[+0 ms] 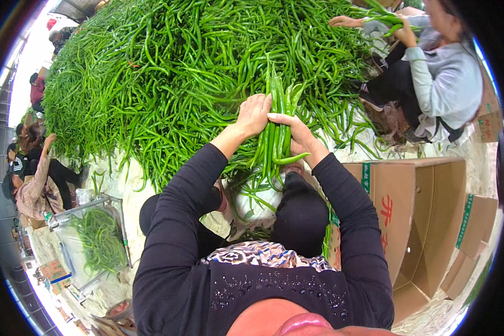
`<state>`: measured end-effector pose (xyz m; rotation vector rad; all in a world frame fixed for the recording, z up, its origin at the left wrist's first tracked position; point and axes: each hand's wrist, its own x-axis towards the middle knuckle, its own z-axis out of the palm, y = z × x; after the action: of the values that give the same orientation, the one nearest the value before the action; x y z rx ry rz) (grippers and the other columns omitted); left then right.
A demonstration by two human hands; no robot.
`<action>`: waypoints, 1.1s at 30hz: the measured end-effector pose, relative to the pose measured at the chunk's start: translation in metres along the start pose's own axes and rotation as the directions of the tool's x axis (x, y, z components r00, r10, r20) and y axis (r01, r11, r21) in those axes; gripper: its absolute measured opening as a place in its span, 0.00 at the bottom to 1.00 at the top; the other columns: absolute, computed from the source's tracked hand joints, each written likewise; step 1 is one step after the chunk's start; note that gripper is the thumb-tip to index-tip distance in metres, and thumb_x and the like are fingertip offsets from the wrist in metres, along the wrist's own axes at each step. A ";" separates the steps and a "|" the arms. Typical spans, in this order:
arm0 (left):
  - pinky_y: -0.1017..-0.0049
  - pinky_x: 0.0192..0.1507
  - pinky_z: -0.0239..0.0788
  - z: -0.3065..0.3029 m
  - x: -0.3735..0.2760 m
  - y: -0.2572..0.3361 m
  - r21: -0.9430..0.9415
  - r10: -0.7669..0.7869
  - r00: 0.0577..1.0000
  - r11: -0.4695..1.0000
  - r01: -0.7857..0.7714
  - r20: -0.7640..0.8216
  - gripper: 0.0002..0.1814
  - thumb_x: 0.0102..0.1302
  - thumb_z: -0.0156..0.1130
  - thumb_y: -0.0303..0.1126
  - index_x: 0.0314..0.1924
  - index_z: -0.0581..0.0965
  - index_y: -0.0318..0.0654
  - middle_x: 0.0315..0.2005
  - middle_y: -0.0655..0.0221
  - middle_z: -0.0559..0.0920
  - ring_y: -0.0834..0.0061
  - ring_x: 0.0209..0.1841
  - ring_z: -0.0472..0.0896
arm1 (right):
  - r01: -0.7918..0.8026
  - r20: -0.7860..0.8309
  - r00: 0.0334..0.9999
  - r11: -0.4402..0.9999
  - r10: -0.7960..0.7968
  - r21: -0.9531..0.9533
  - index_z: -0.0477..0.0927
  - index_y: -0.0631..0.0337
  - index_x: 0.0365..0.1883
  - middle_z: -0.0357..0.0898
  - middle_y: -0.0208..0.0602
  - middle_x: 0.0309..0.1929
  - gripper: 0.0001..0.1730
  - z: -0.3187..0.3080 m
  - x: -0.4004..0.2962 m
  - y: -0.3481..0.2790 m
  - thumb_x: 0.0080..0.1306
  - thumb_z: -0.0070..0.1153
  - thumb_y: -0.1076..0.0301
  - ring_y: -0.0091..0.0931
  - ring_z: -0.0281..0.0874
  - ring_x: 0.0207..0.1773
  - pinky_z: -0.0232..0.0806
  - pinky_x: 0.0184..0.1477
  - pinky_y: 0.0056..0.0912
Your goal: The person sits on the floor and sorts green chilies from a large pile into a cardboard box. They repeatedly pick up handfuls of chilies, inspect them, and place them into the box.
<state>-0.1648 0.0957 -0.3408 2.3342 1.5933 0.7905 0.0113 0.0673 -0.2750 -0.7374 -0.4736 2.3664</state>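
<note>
A bunch of long green chili peppers [278, 134] stands roughly upright between my two hands, its tips pointing toward the heap. My right hand [299, 133] grips it from the right, thumb laid across the front. Against its left side is my left hand [254, 114], back of the hand up and fingers curled, with the fingertips partly hidden. One curved pepper [292, 159] sticks out sideways below my right hand. Just beyond both hands spreads a huge heap of green chili peppers [185, 75]. Several loose peppers [258, 199] lie on the pale ground sheet between my feet.
An open cardboard box [397, 210] with printed writing stands close on my right. To the left, a metal frame [124, 227] holds a clear plastic bag of peppers [98, 239]. A co-worker [449, 80] holding peppers sits at upper right; several people sit along the left.
</note>
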 end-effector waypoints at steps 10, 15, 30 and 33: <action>0.74 0.49 0.68 -0.159 0.024 0.145 -0.697 -0.079 0.825 0.492 0.521 0.560 0.27 0.75 0.47 0.51 0.60 0.72 0.35 0.45 0.67 0.80 0.76 0.42 0.76 | 0.247 0.003 0.969 0.967 -0.248 0.055 0.79 0.67 0.44 0.84 0.41 0.33 0.14 0.074 -0.104 -0.011 0.64 0.59 0.66 0.30 0.84 0.31 0.79 0.36 0.34; 0.71 0.56 0.69 -0.217 0.011 0.179 -0.828 -0.121 0.941 0.450 0.335 0.315 0.37 0.69 0.60 0.46 0.69 0.62 0.29 0.59 0.55 0.75 0.67 0.58 0.78 | 0.372 0.056 0.918 0.901 -0.392 0.223 0.77 0.71 0.44 0.82 0.44 0.37 0.15 0.099 -0.174 -0.041 0.66 0.56 0.66 0.34 0.83 0.40 0.77 0.49 0.39; 0.79 0.25 0.63 -0.105 -0.148 0.015 -0.424 -0.494 0.649 0.498 0.756 0.578 0.10 0.68 0.61 0.37 0.39 0.80 0.39 0.24 0.72 0.80 0.79 0.25 0.77 | 0.160 -0.280 0.423 0.375 -0.862 -0.913 0.78 0.66 0.50 0.82 0.37 0.41 0.25 0.044 -0.512 -0.187 0.61 0.64 0.58 0.24 0.81 0.39 0.75 0.46 0.28; 0.81 0.28 0.69 -0.069 -0.199 0.025 -0.298 -0.507 0.402 0.276 0.914 0.763 0.12 0.70 0.58 0.37 0.45 0.78 0.36 0.31 0.70 0.82 0.76 0.32 0.82 | -0.146 -0.450 0.385 0.428 -0.806 -0.892 0.74 0.66 0.57 0.81 0.35 0.42 0.32 -0.016 -0.542 -0.134 0.55 0.67 0.62 0.25 0.78 0.41 0.71 0.49 0.29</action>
<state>-0.2363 -0.1043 -0.3340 0.8491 1.4833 0.3096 0.4385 -0.1781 -0.0109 -1.8830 -1.1837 0.7947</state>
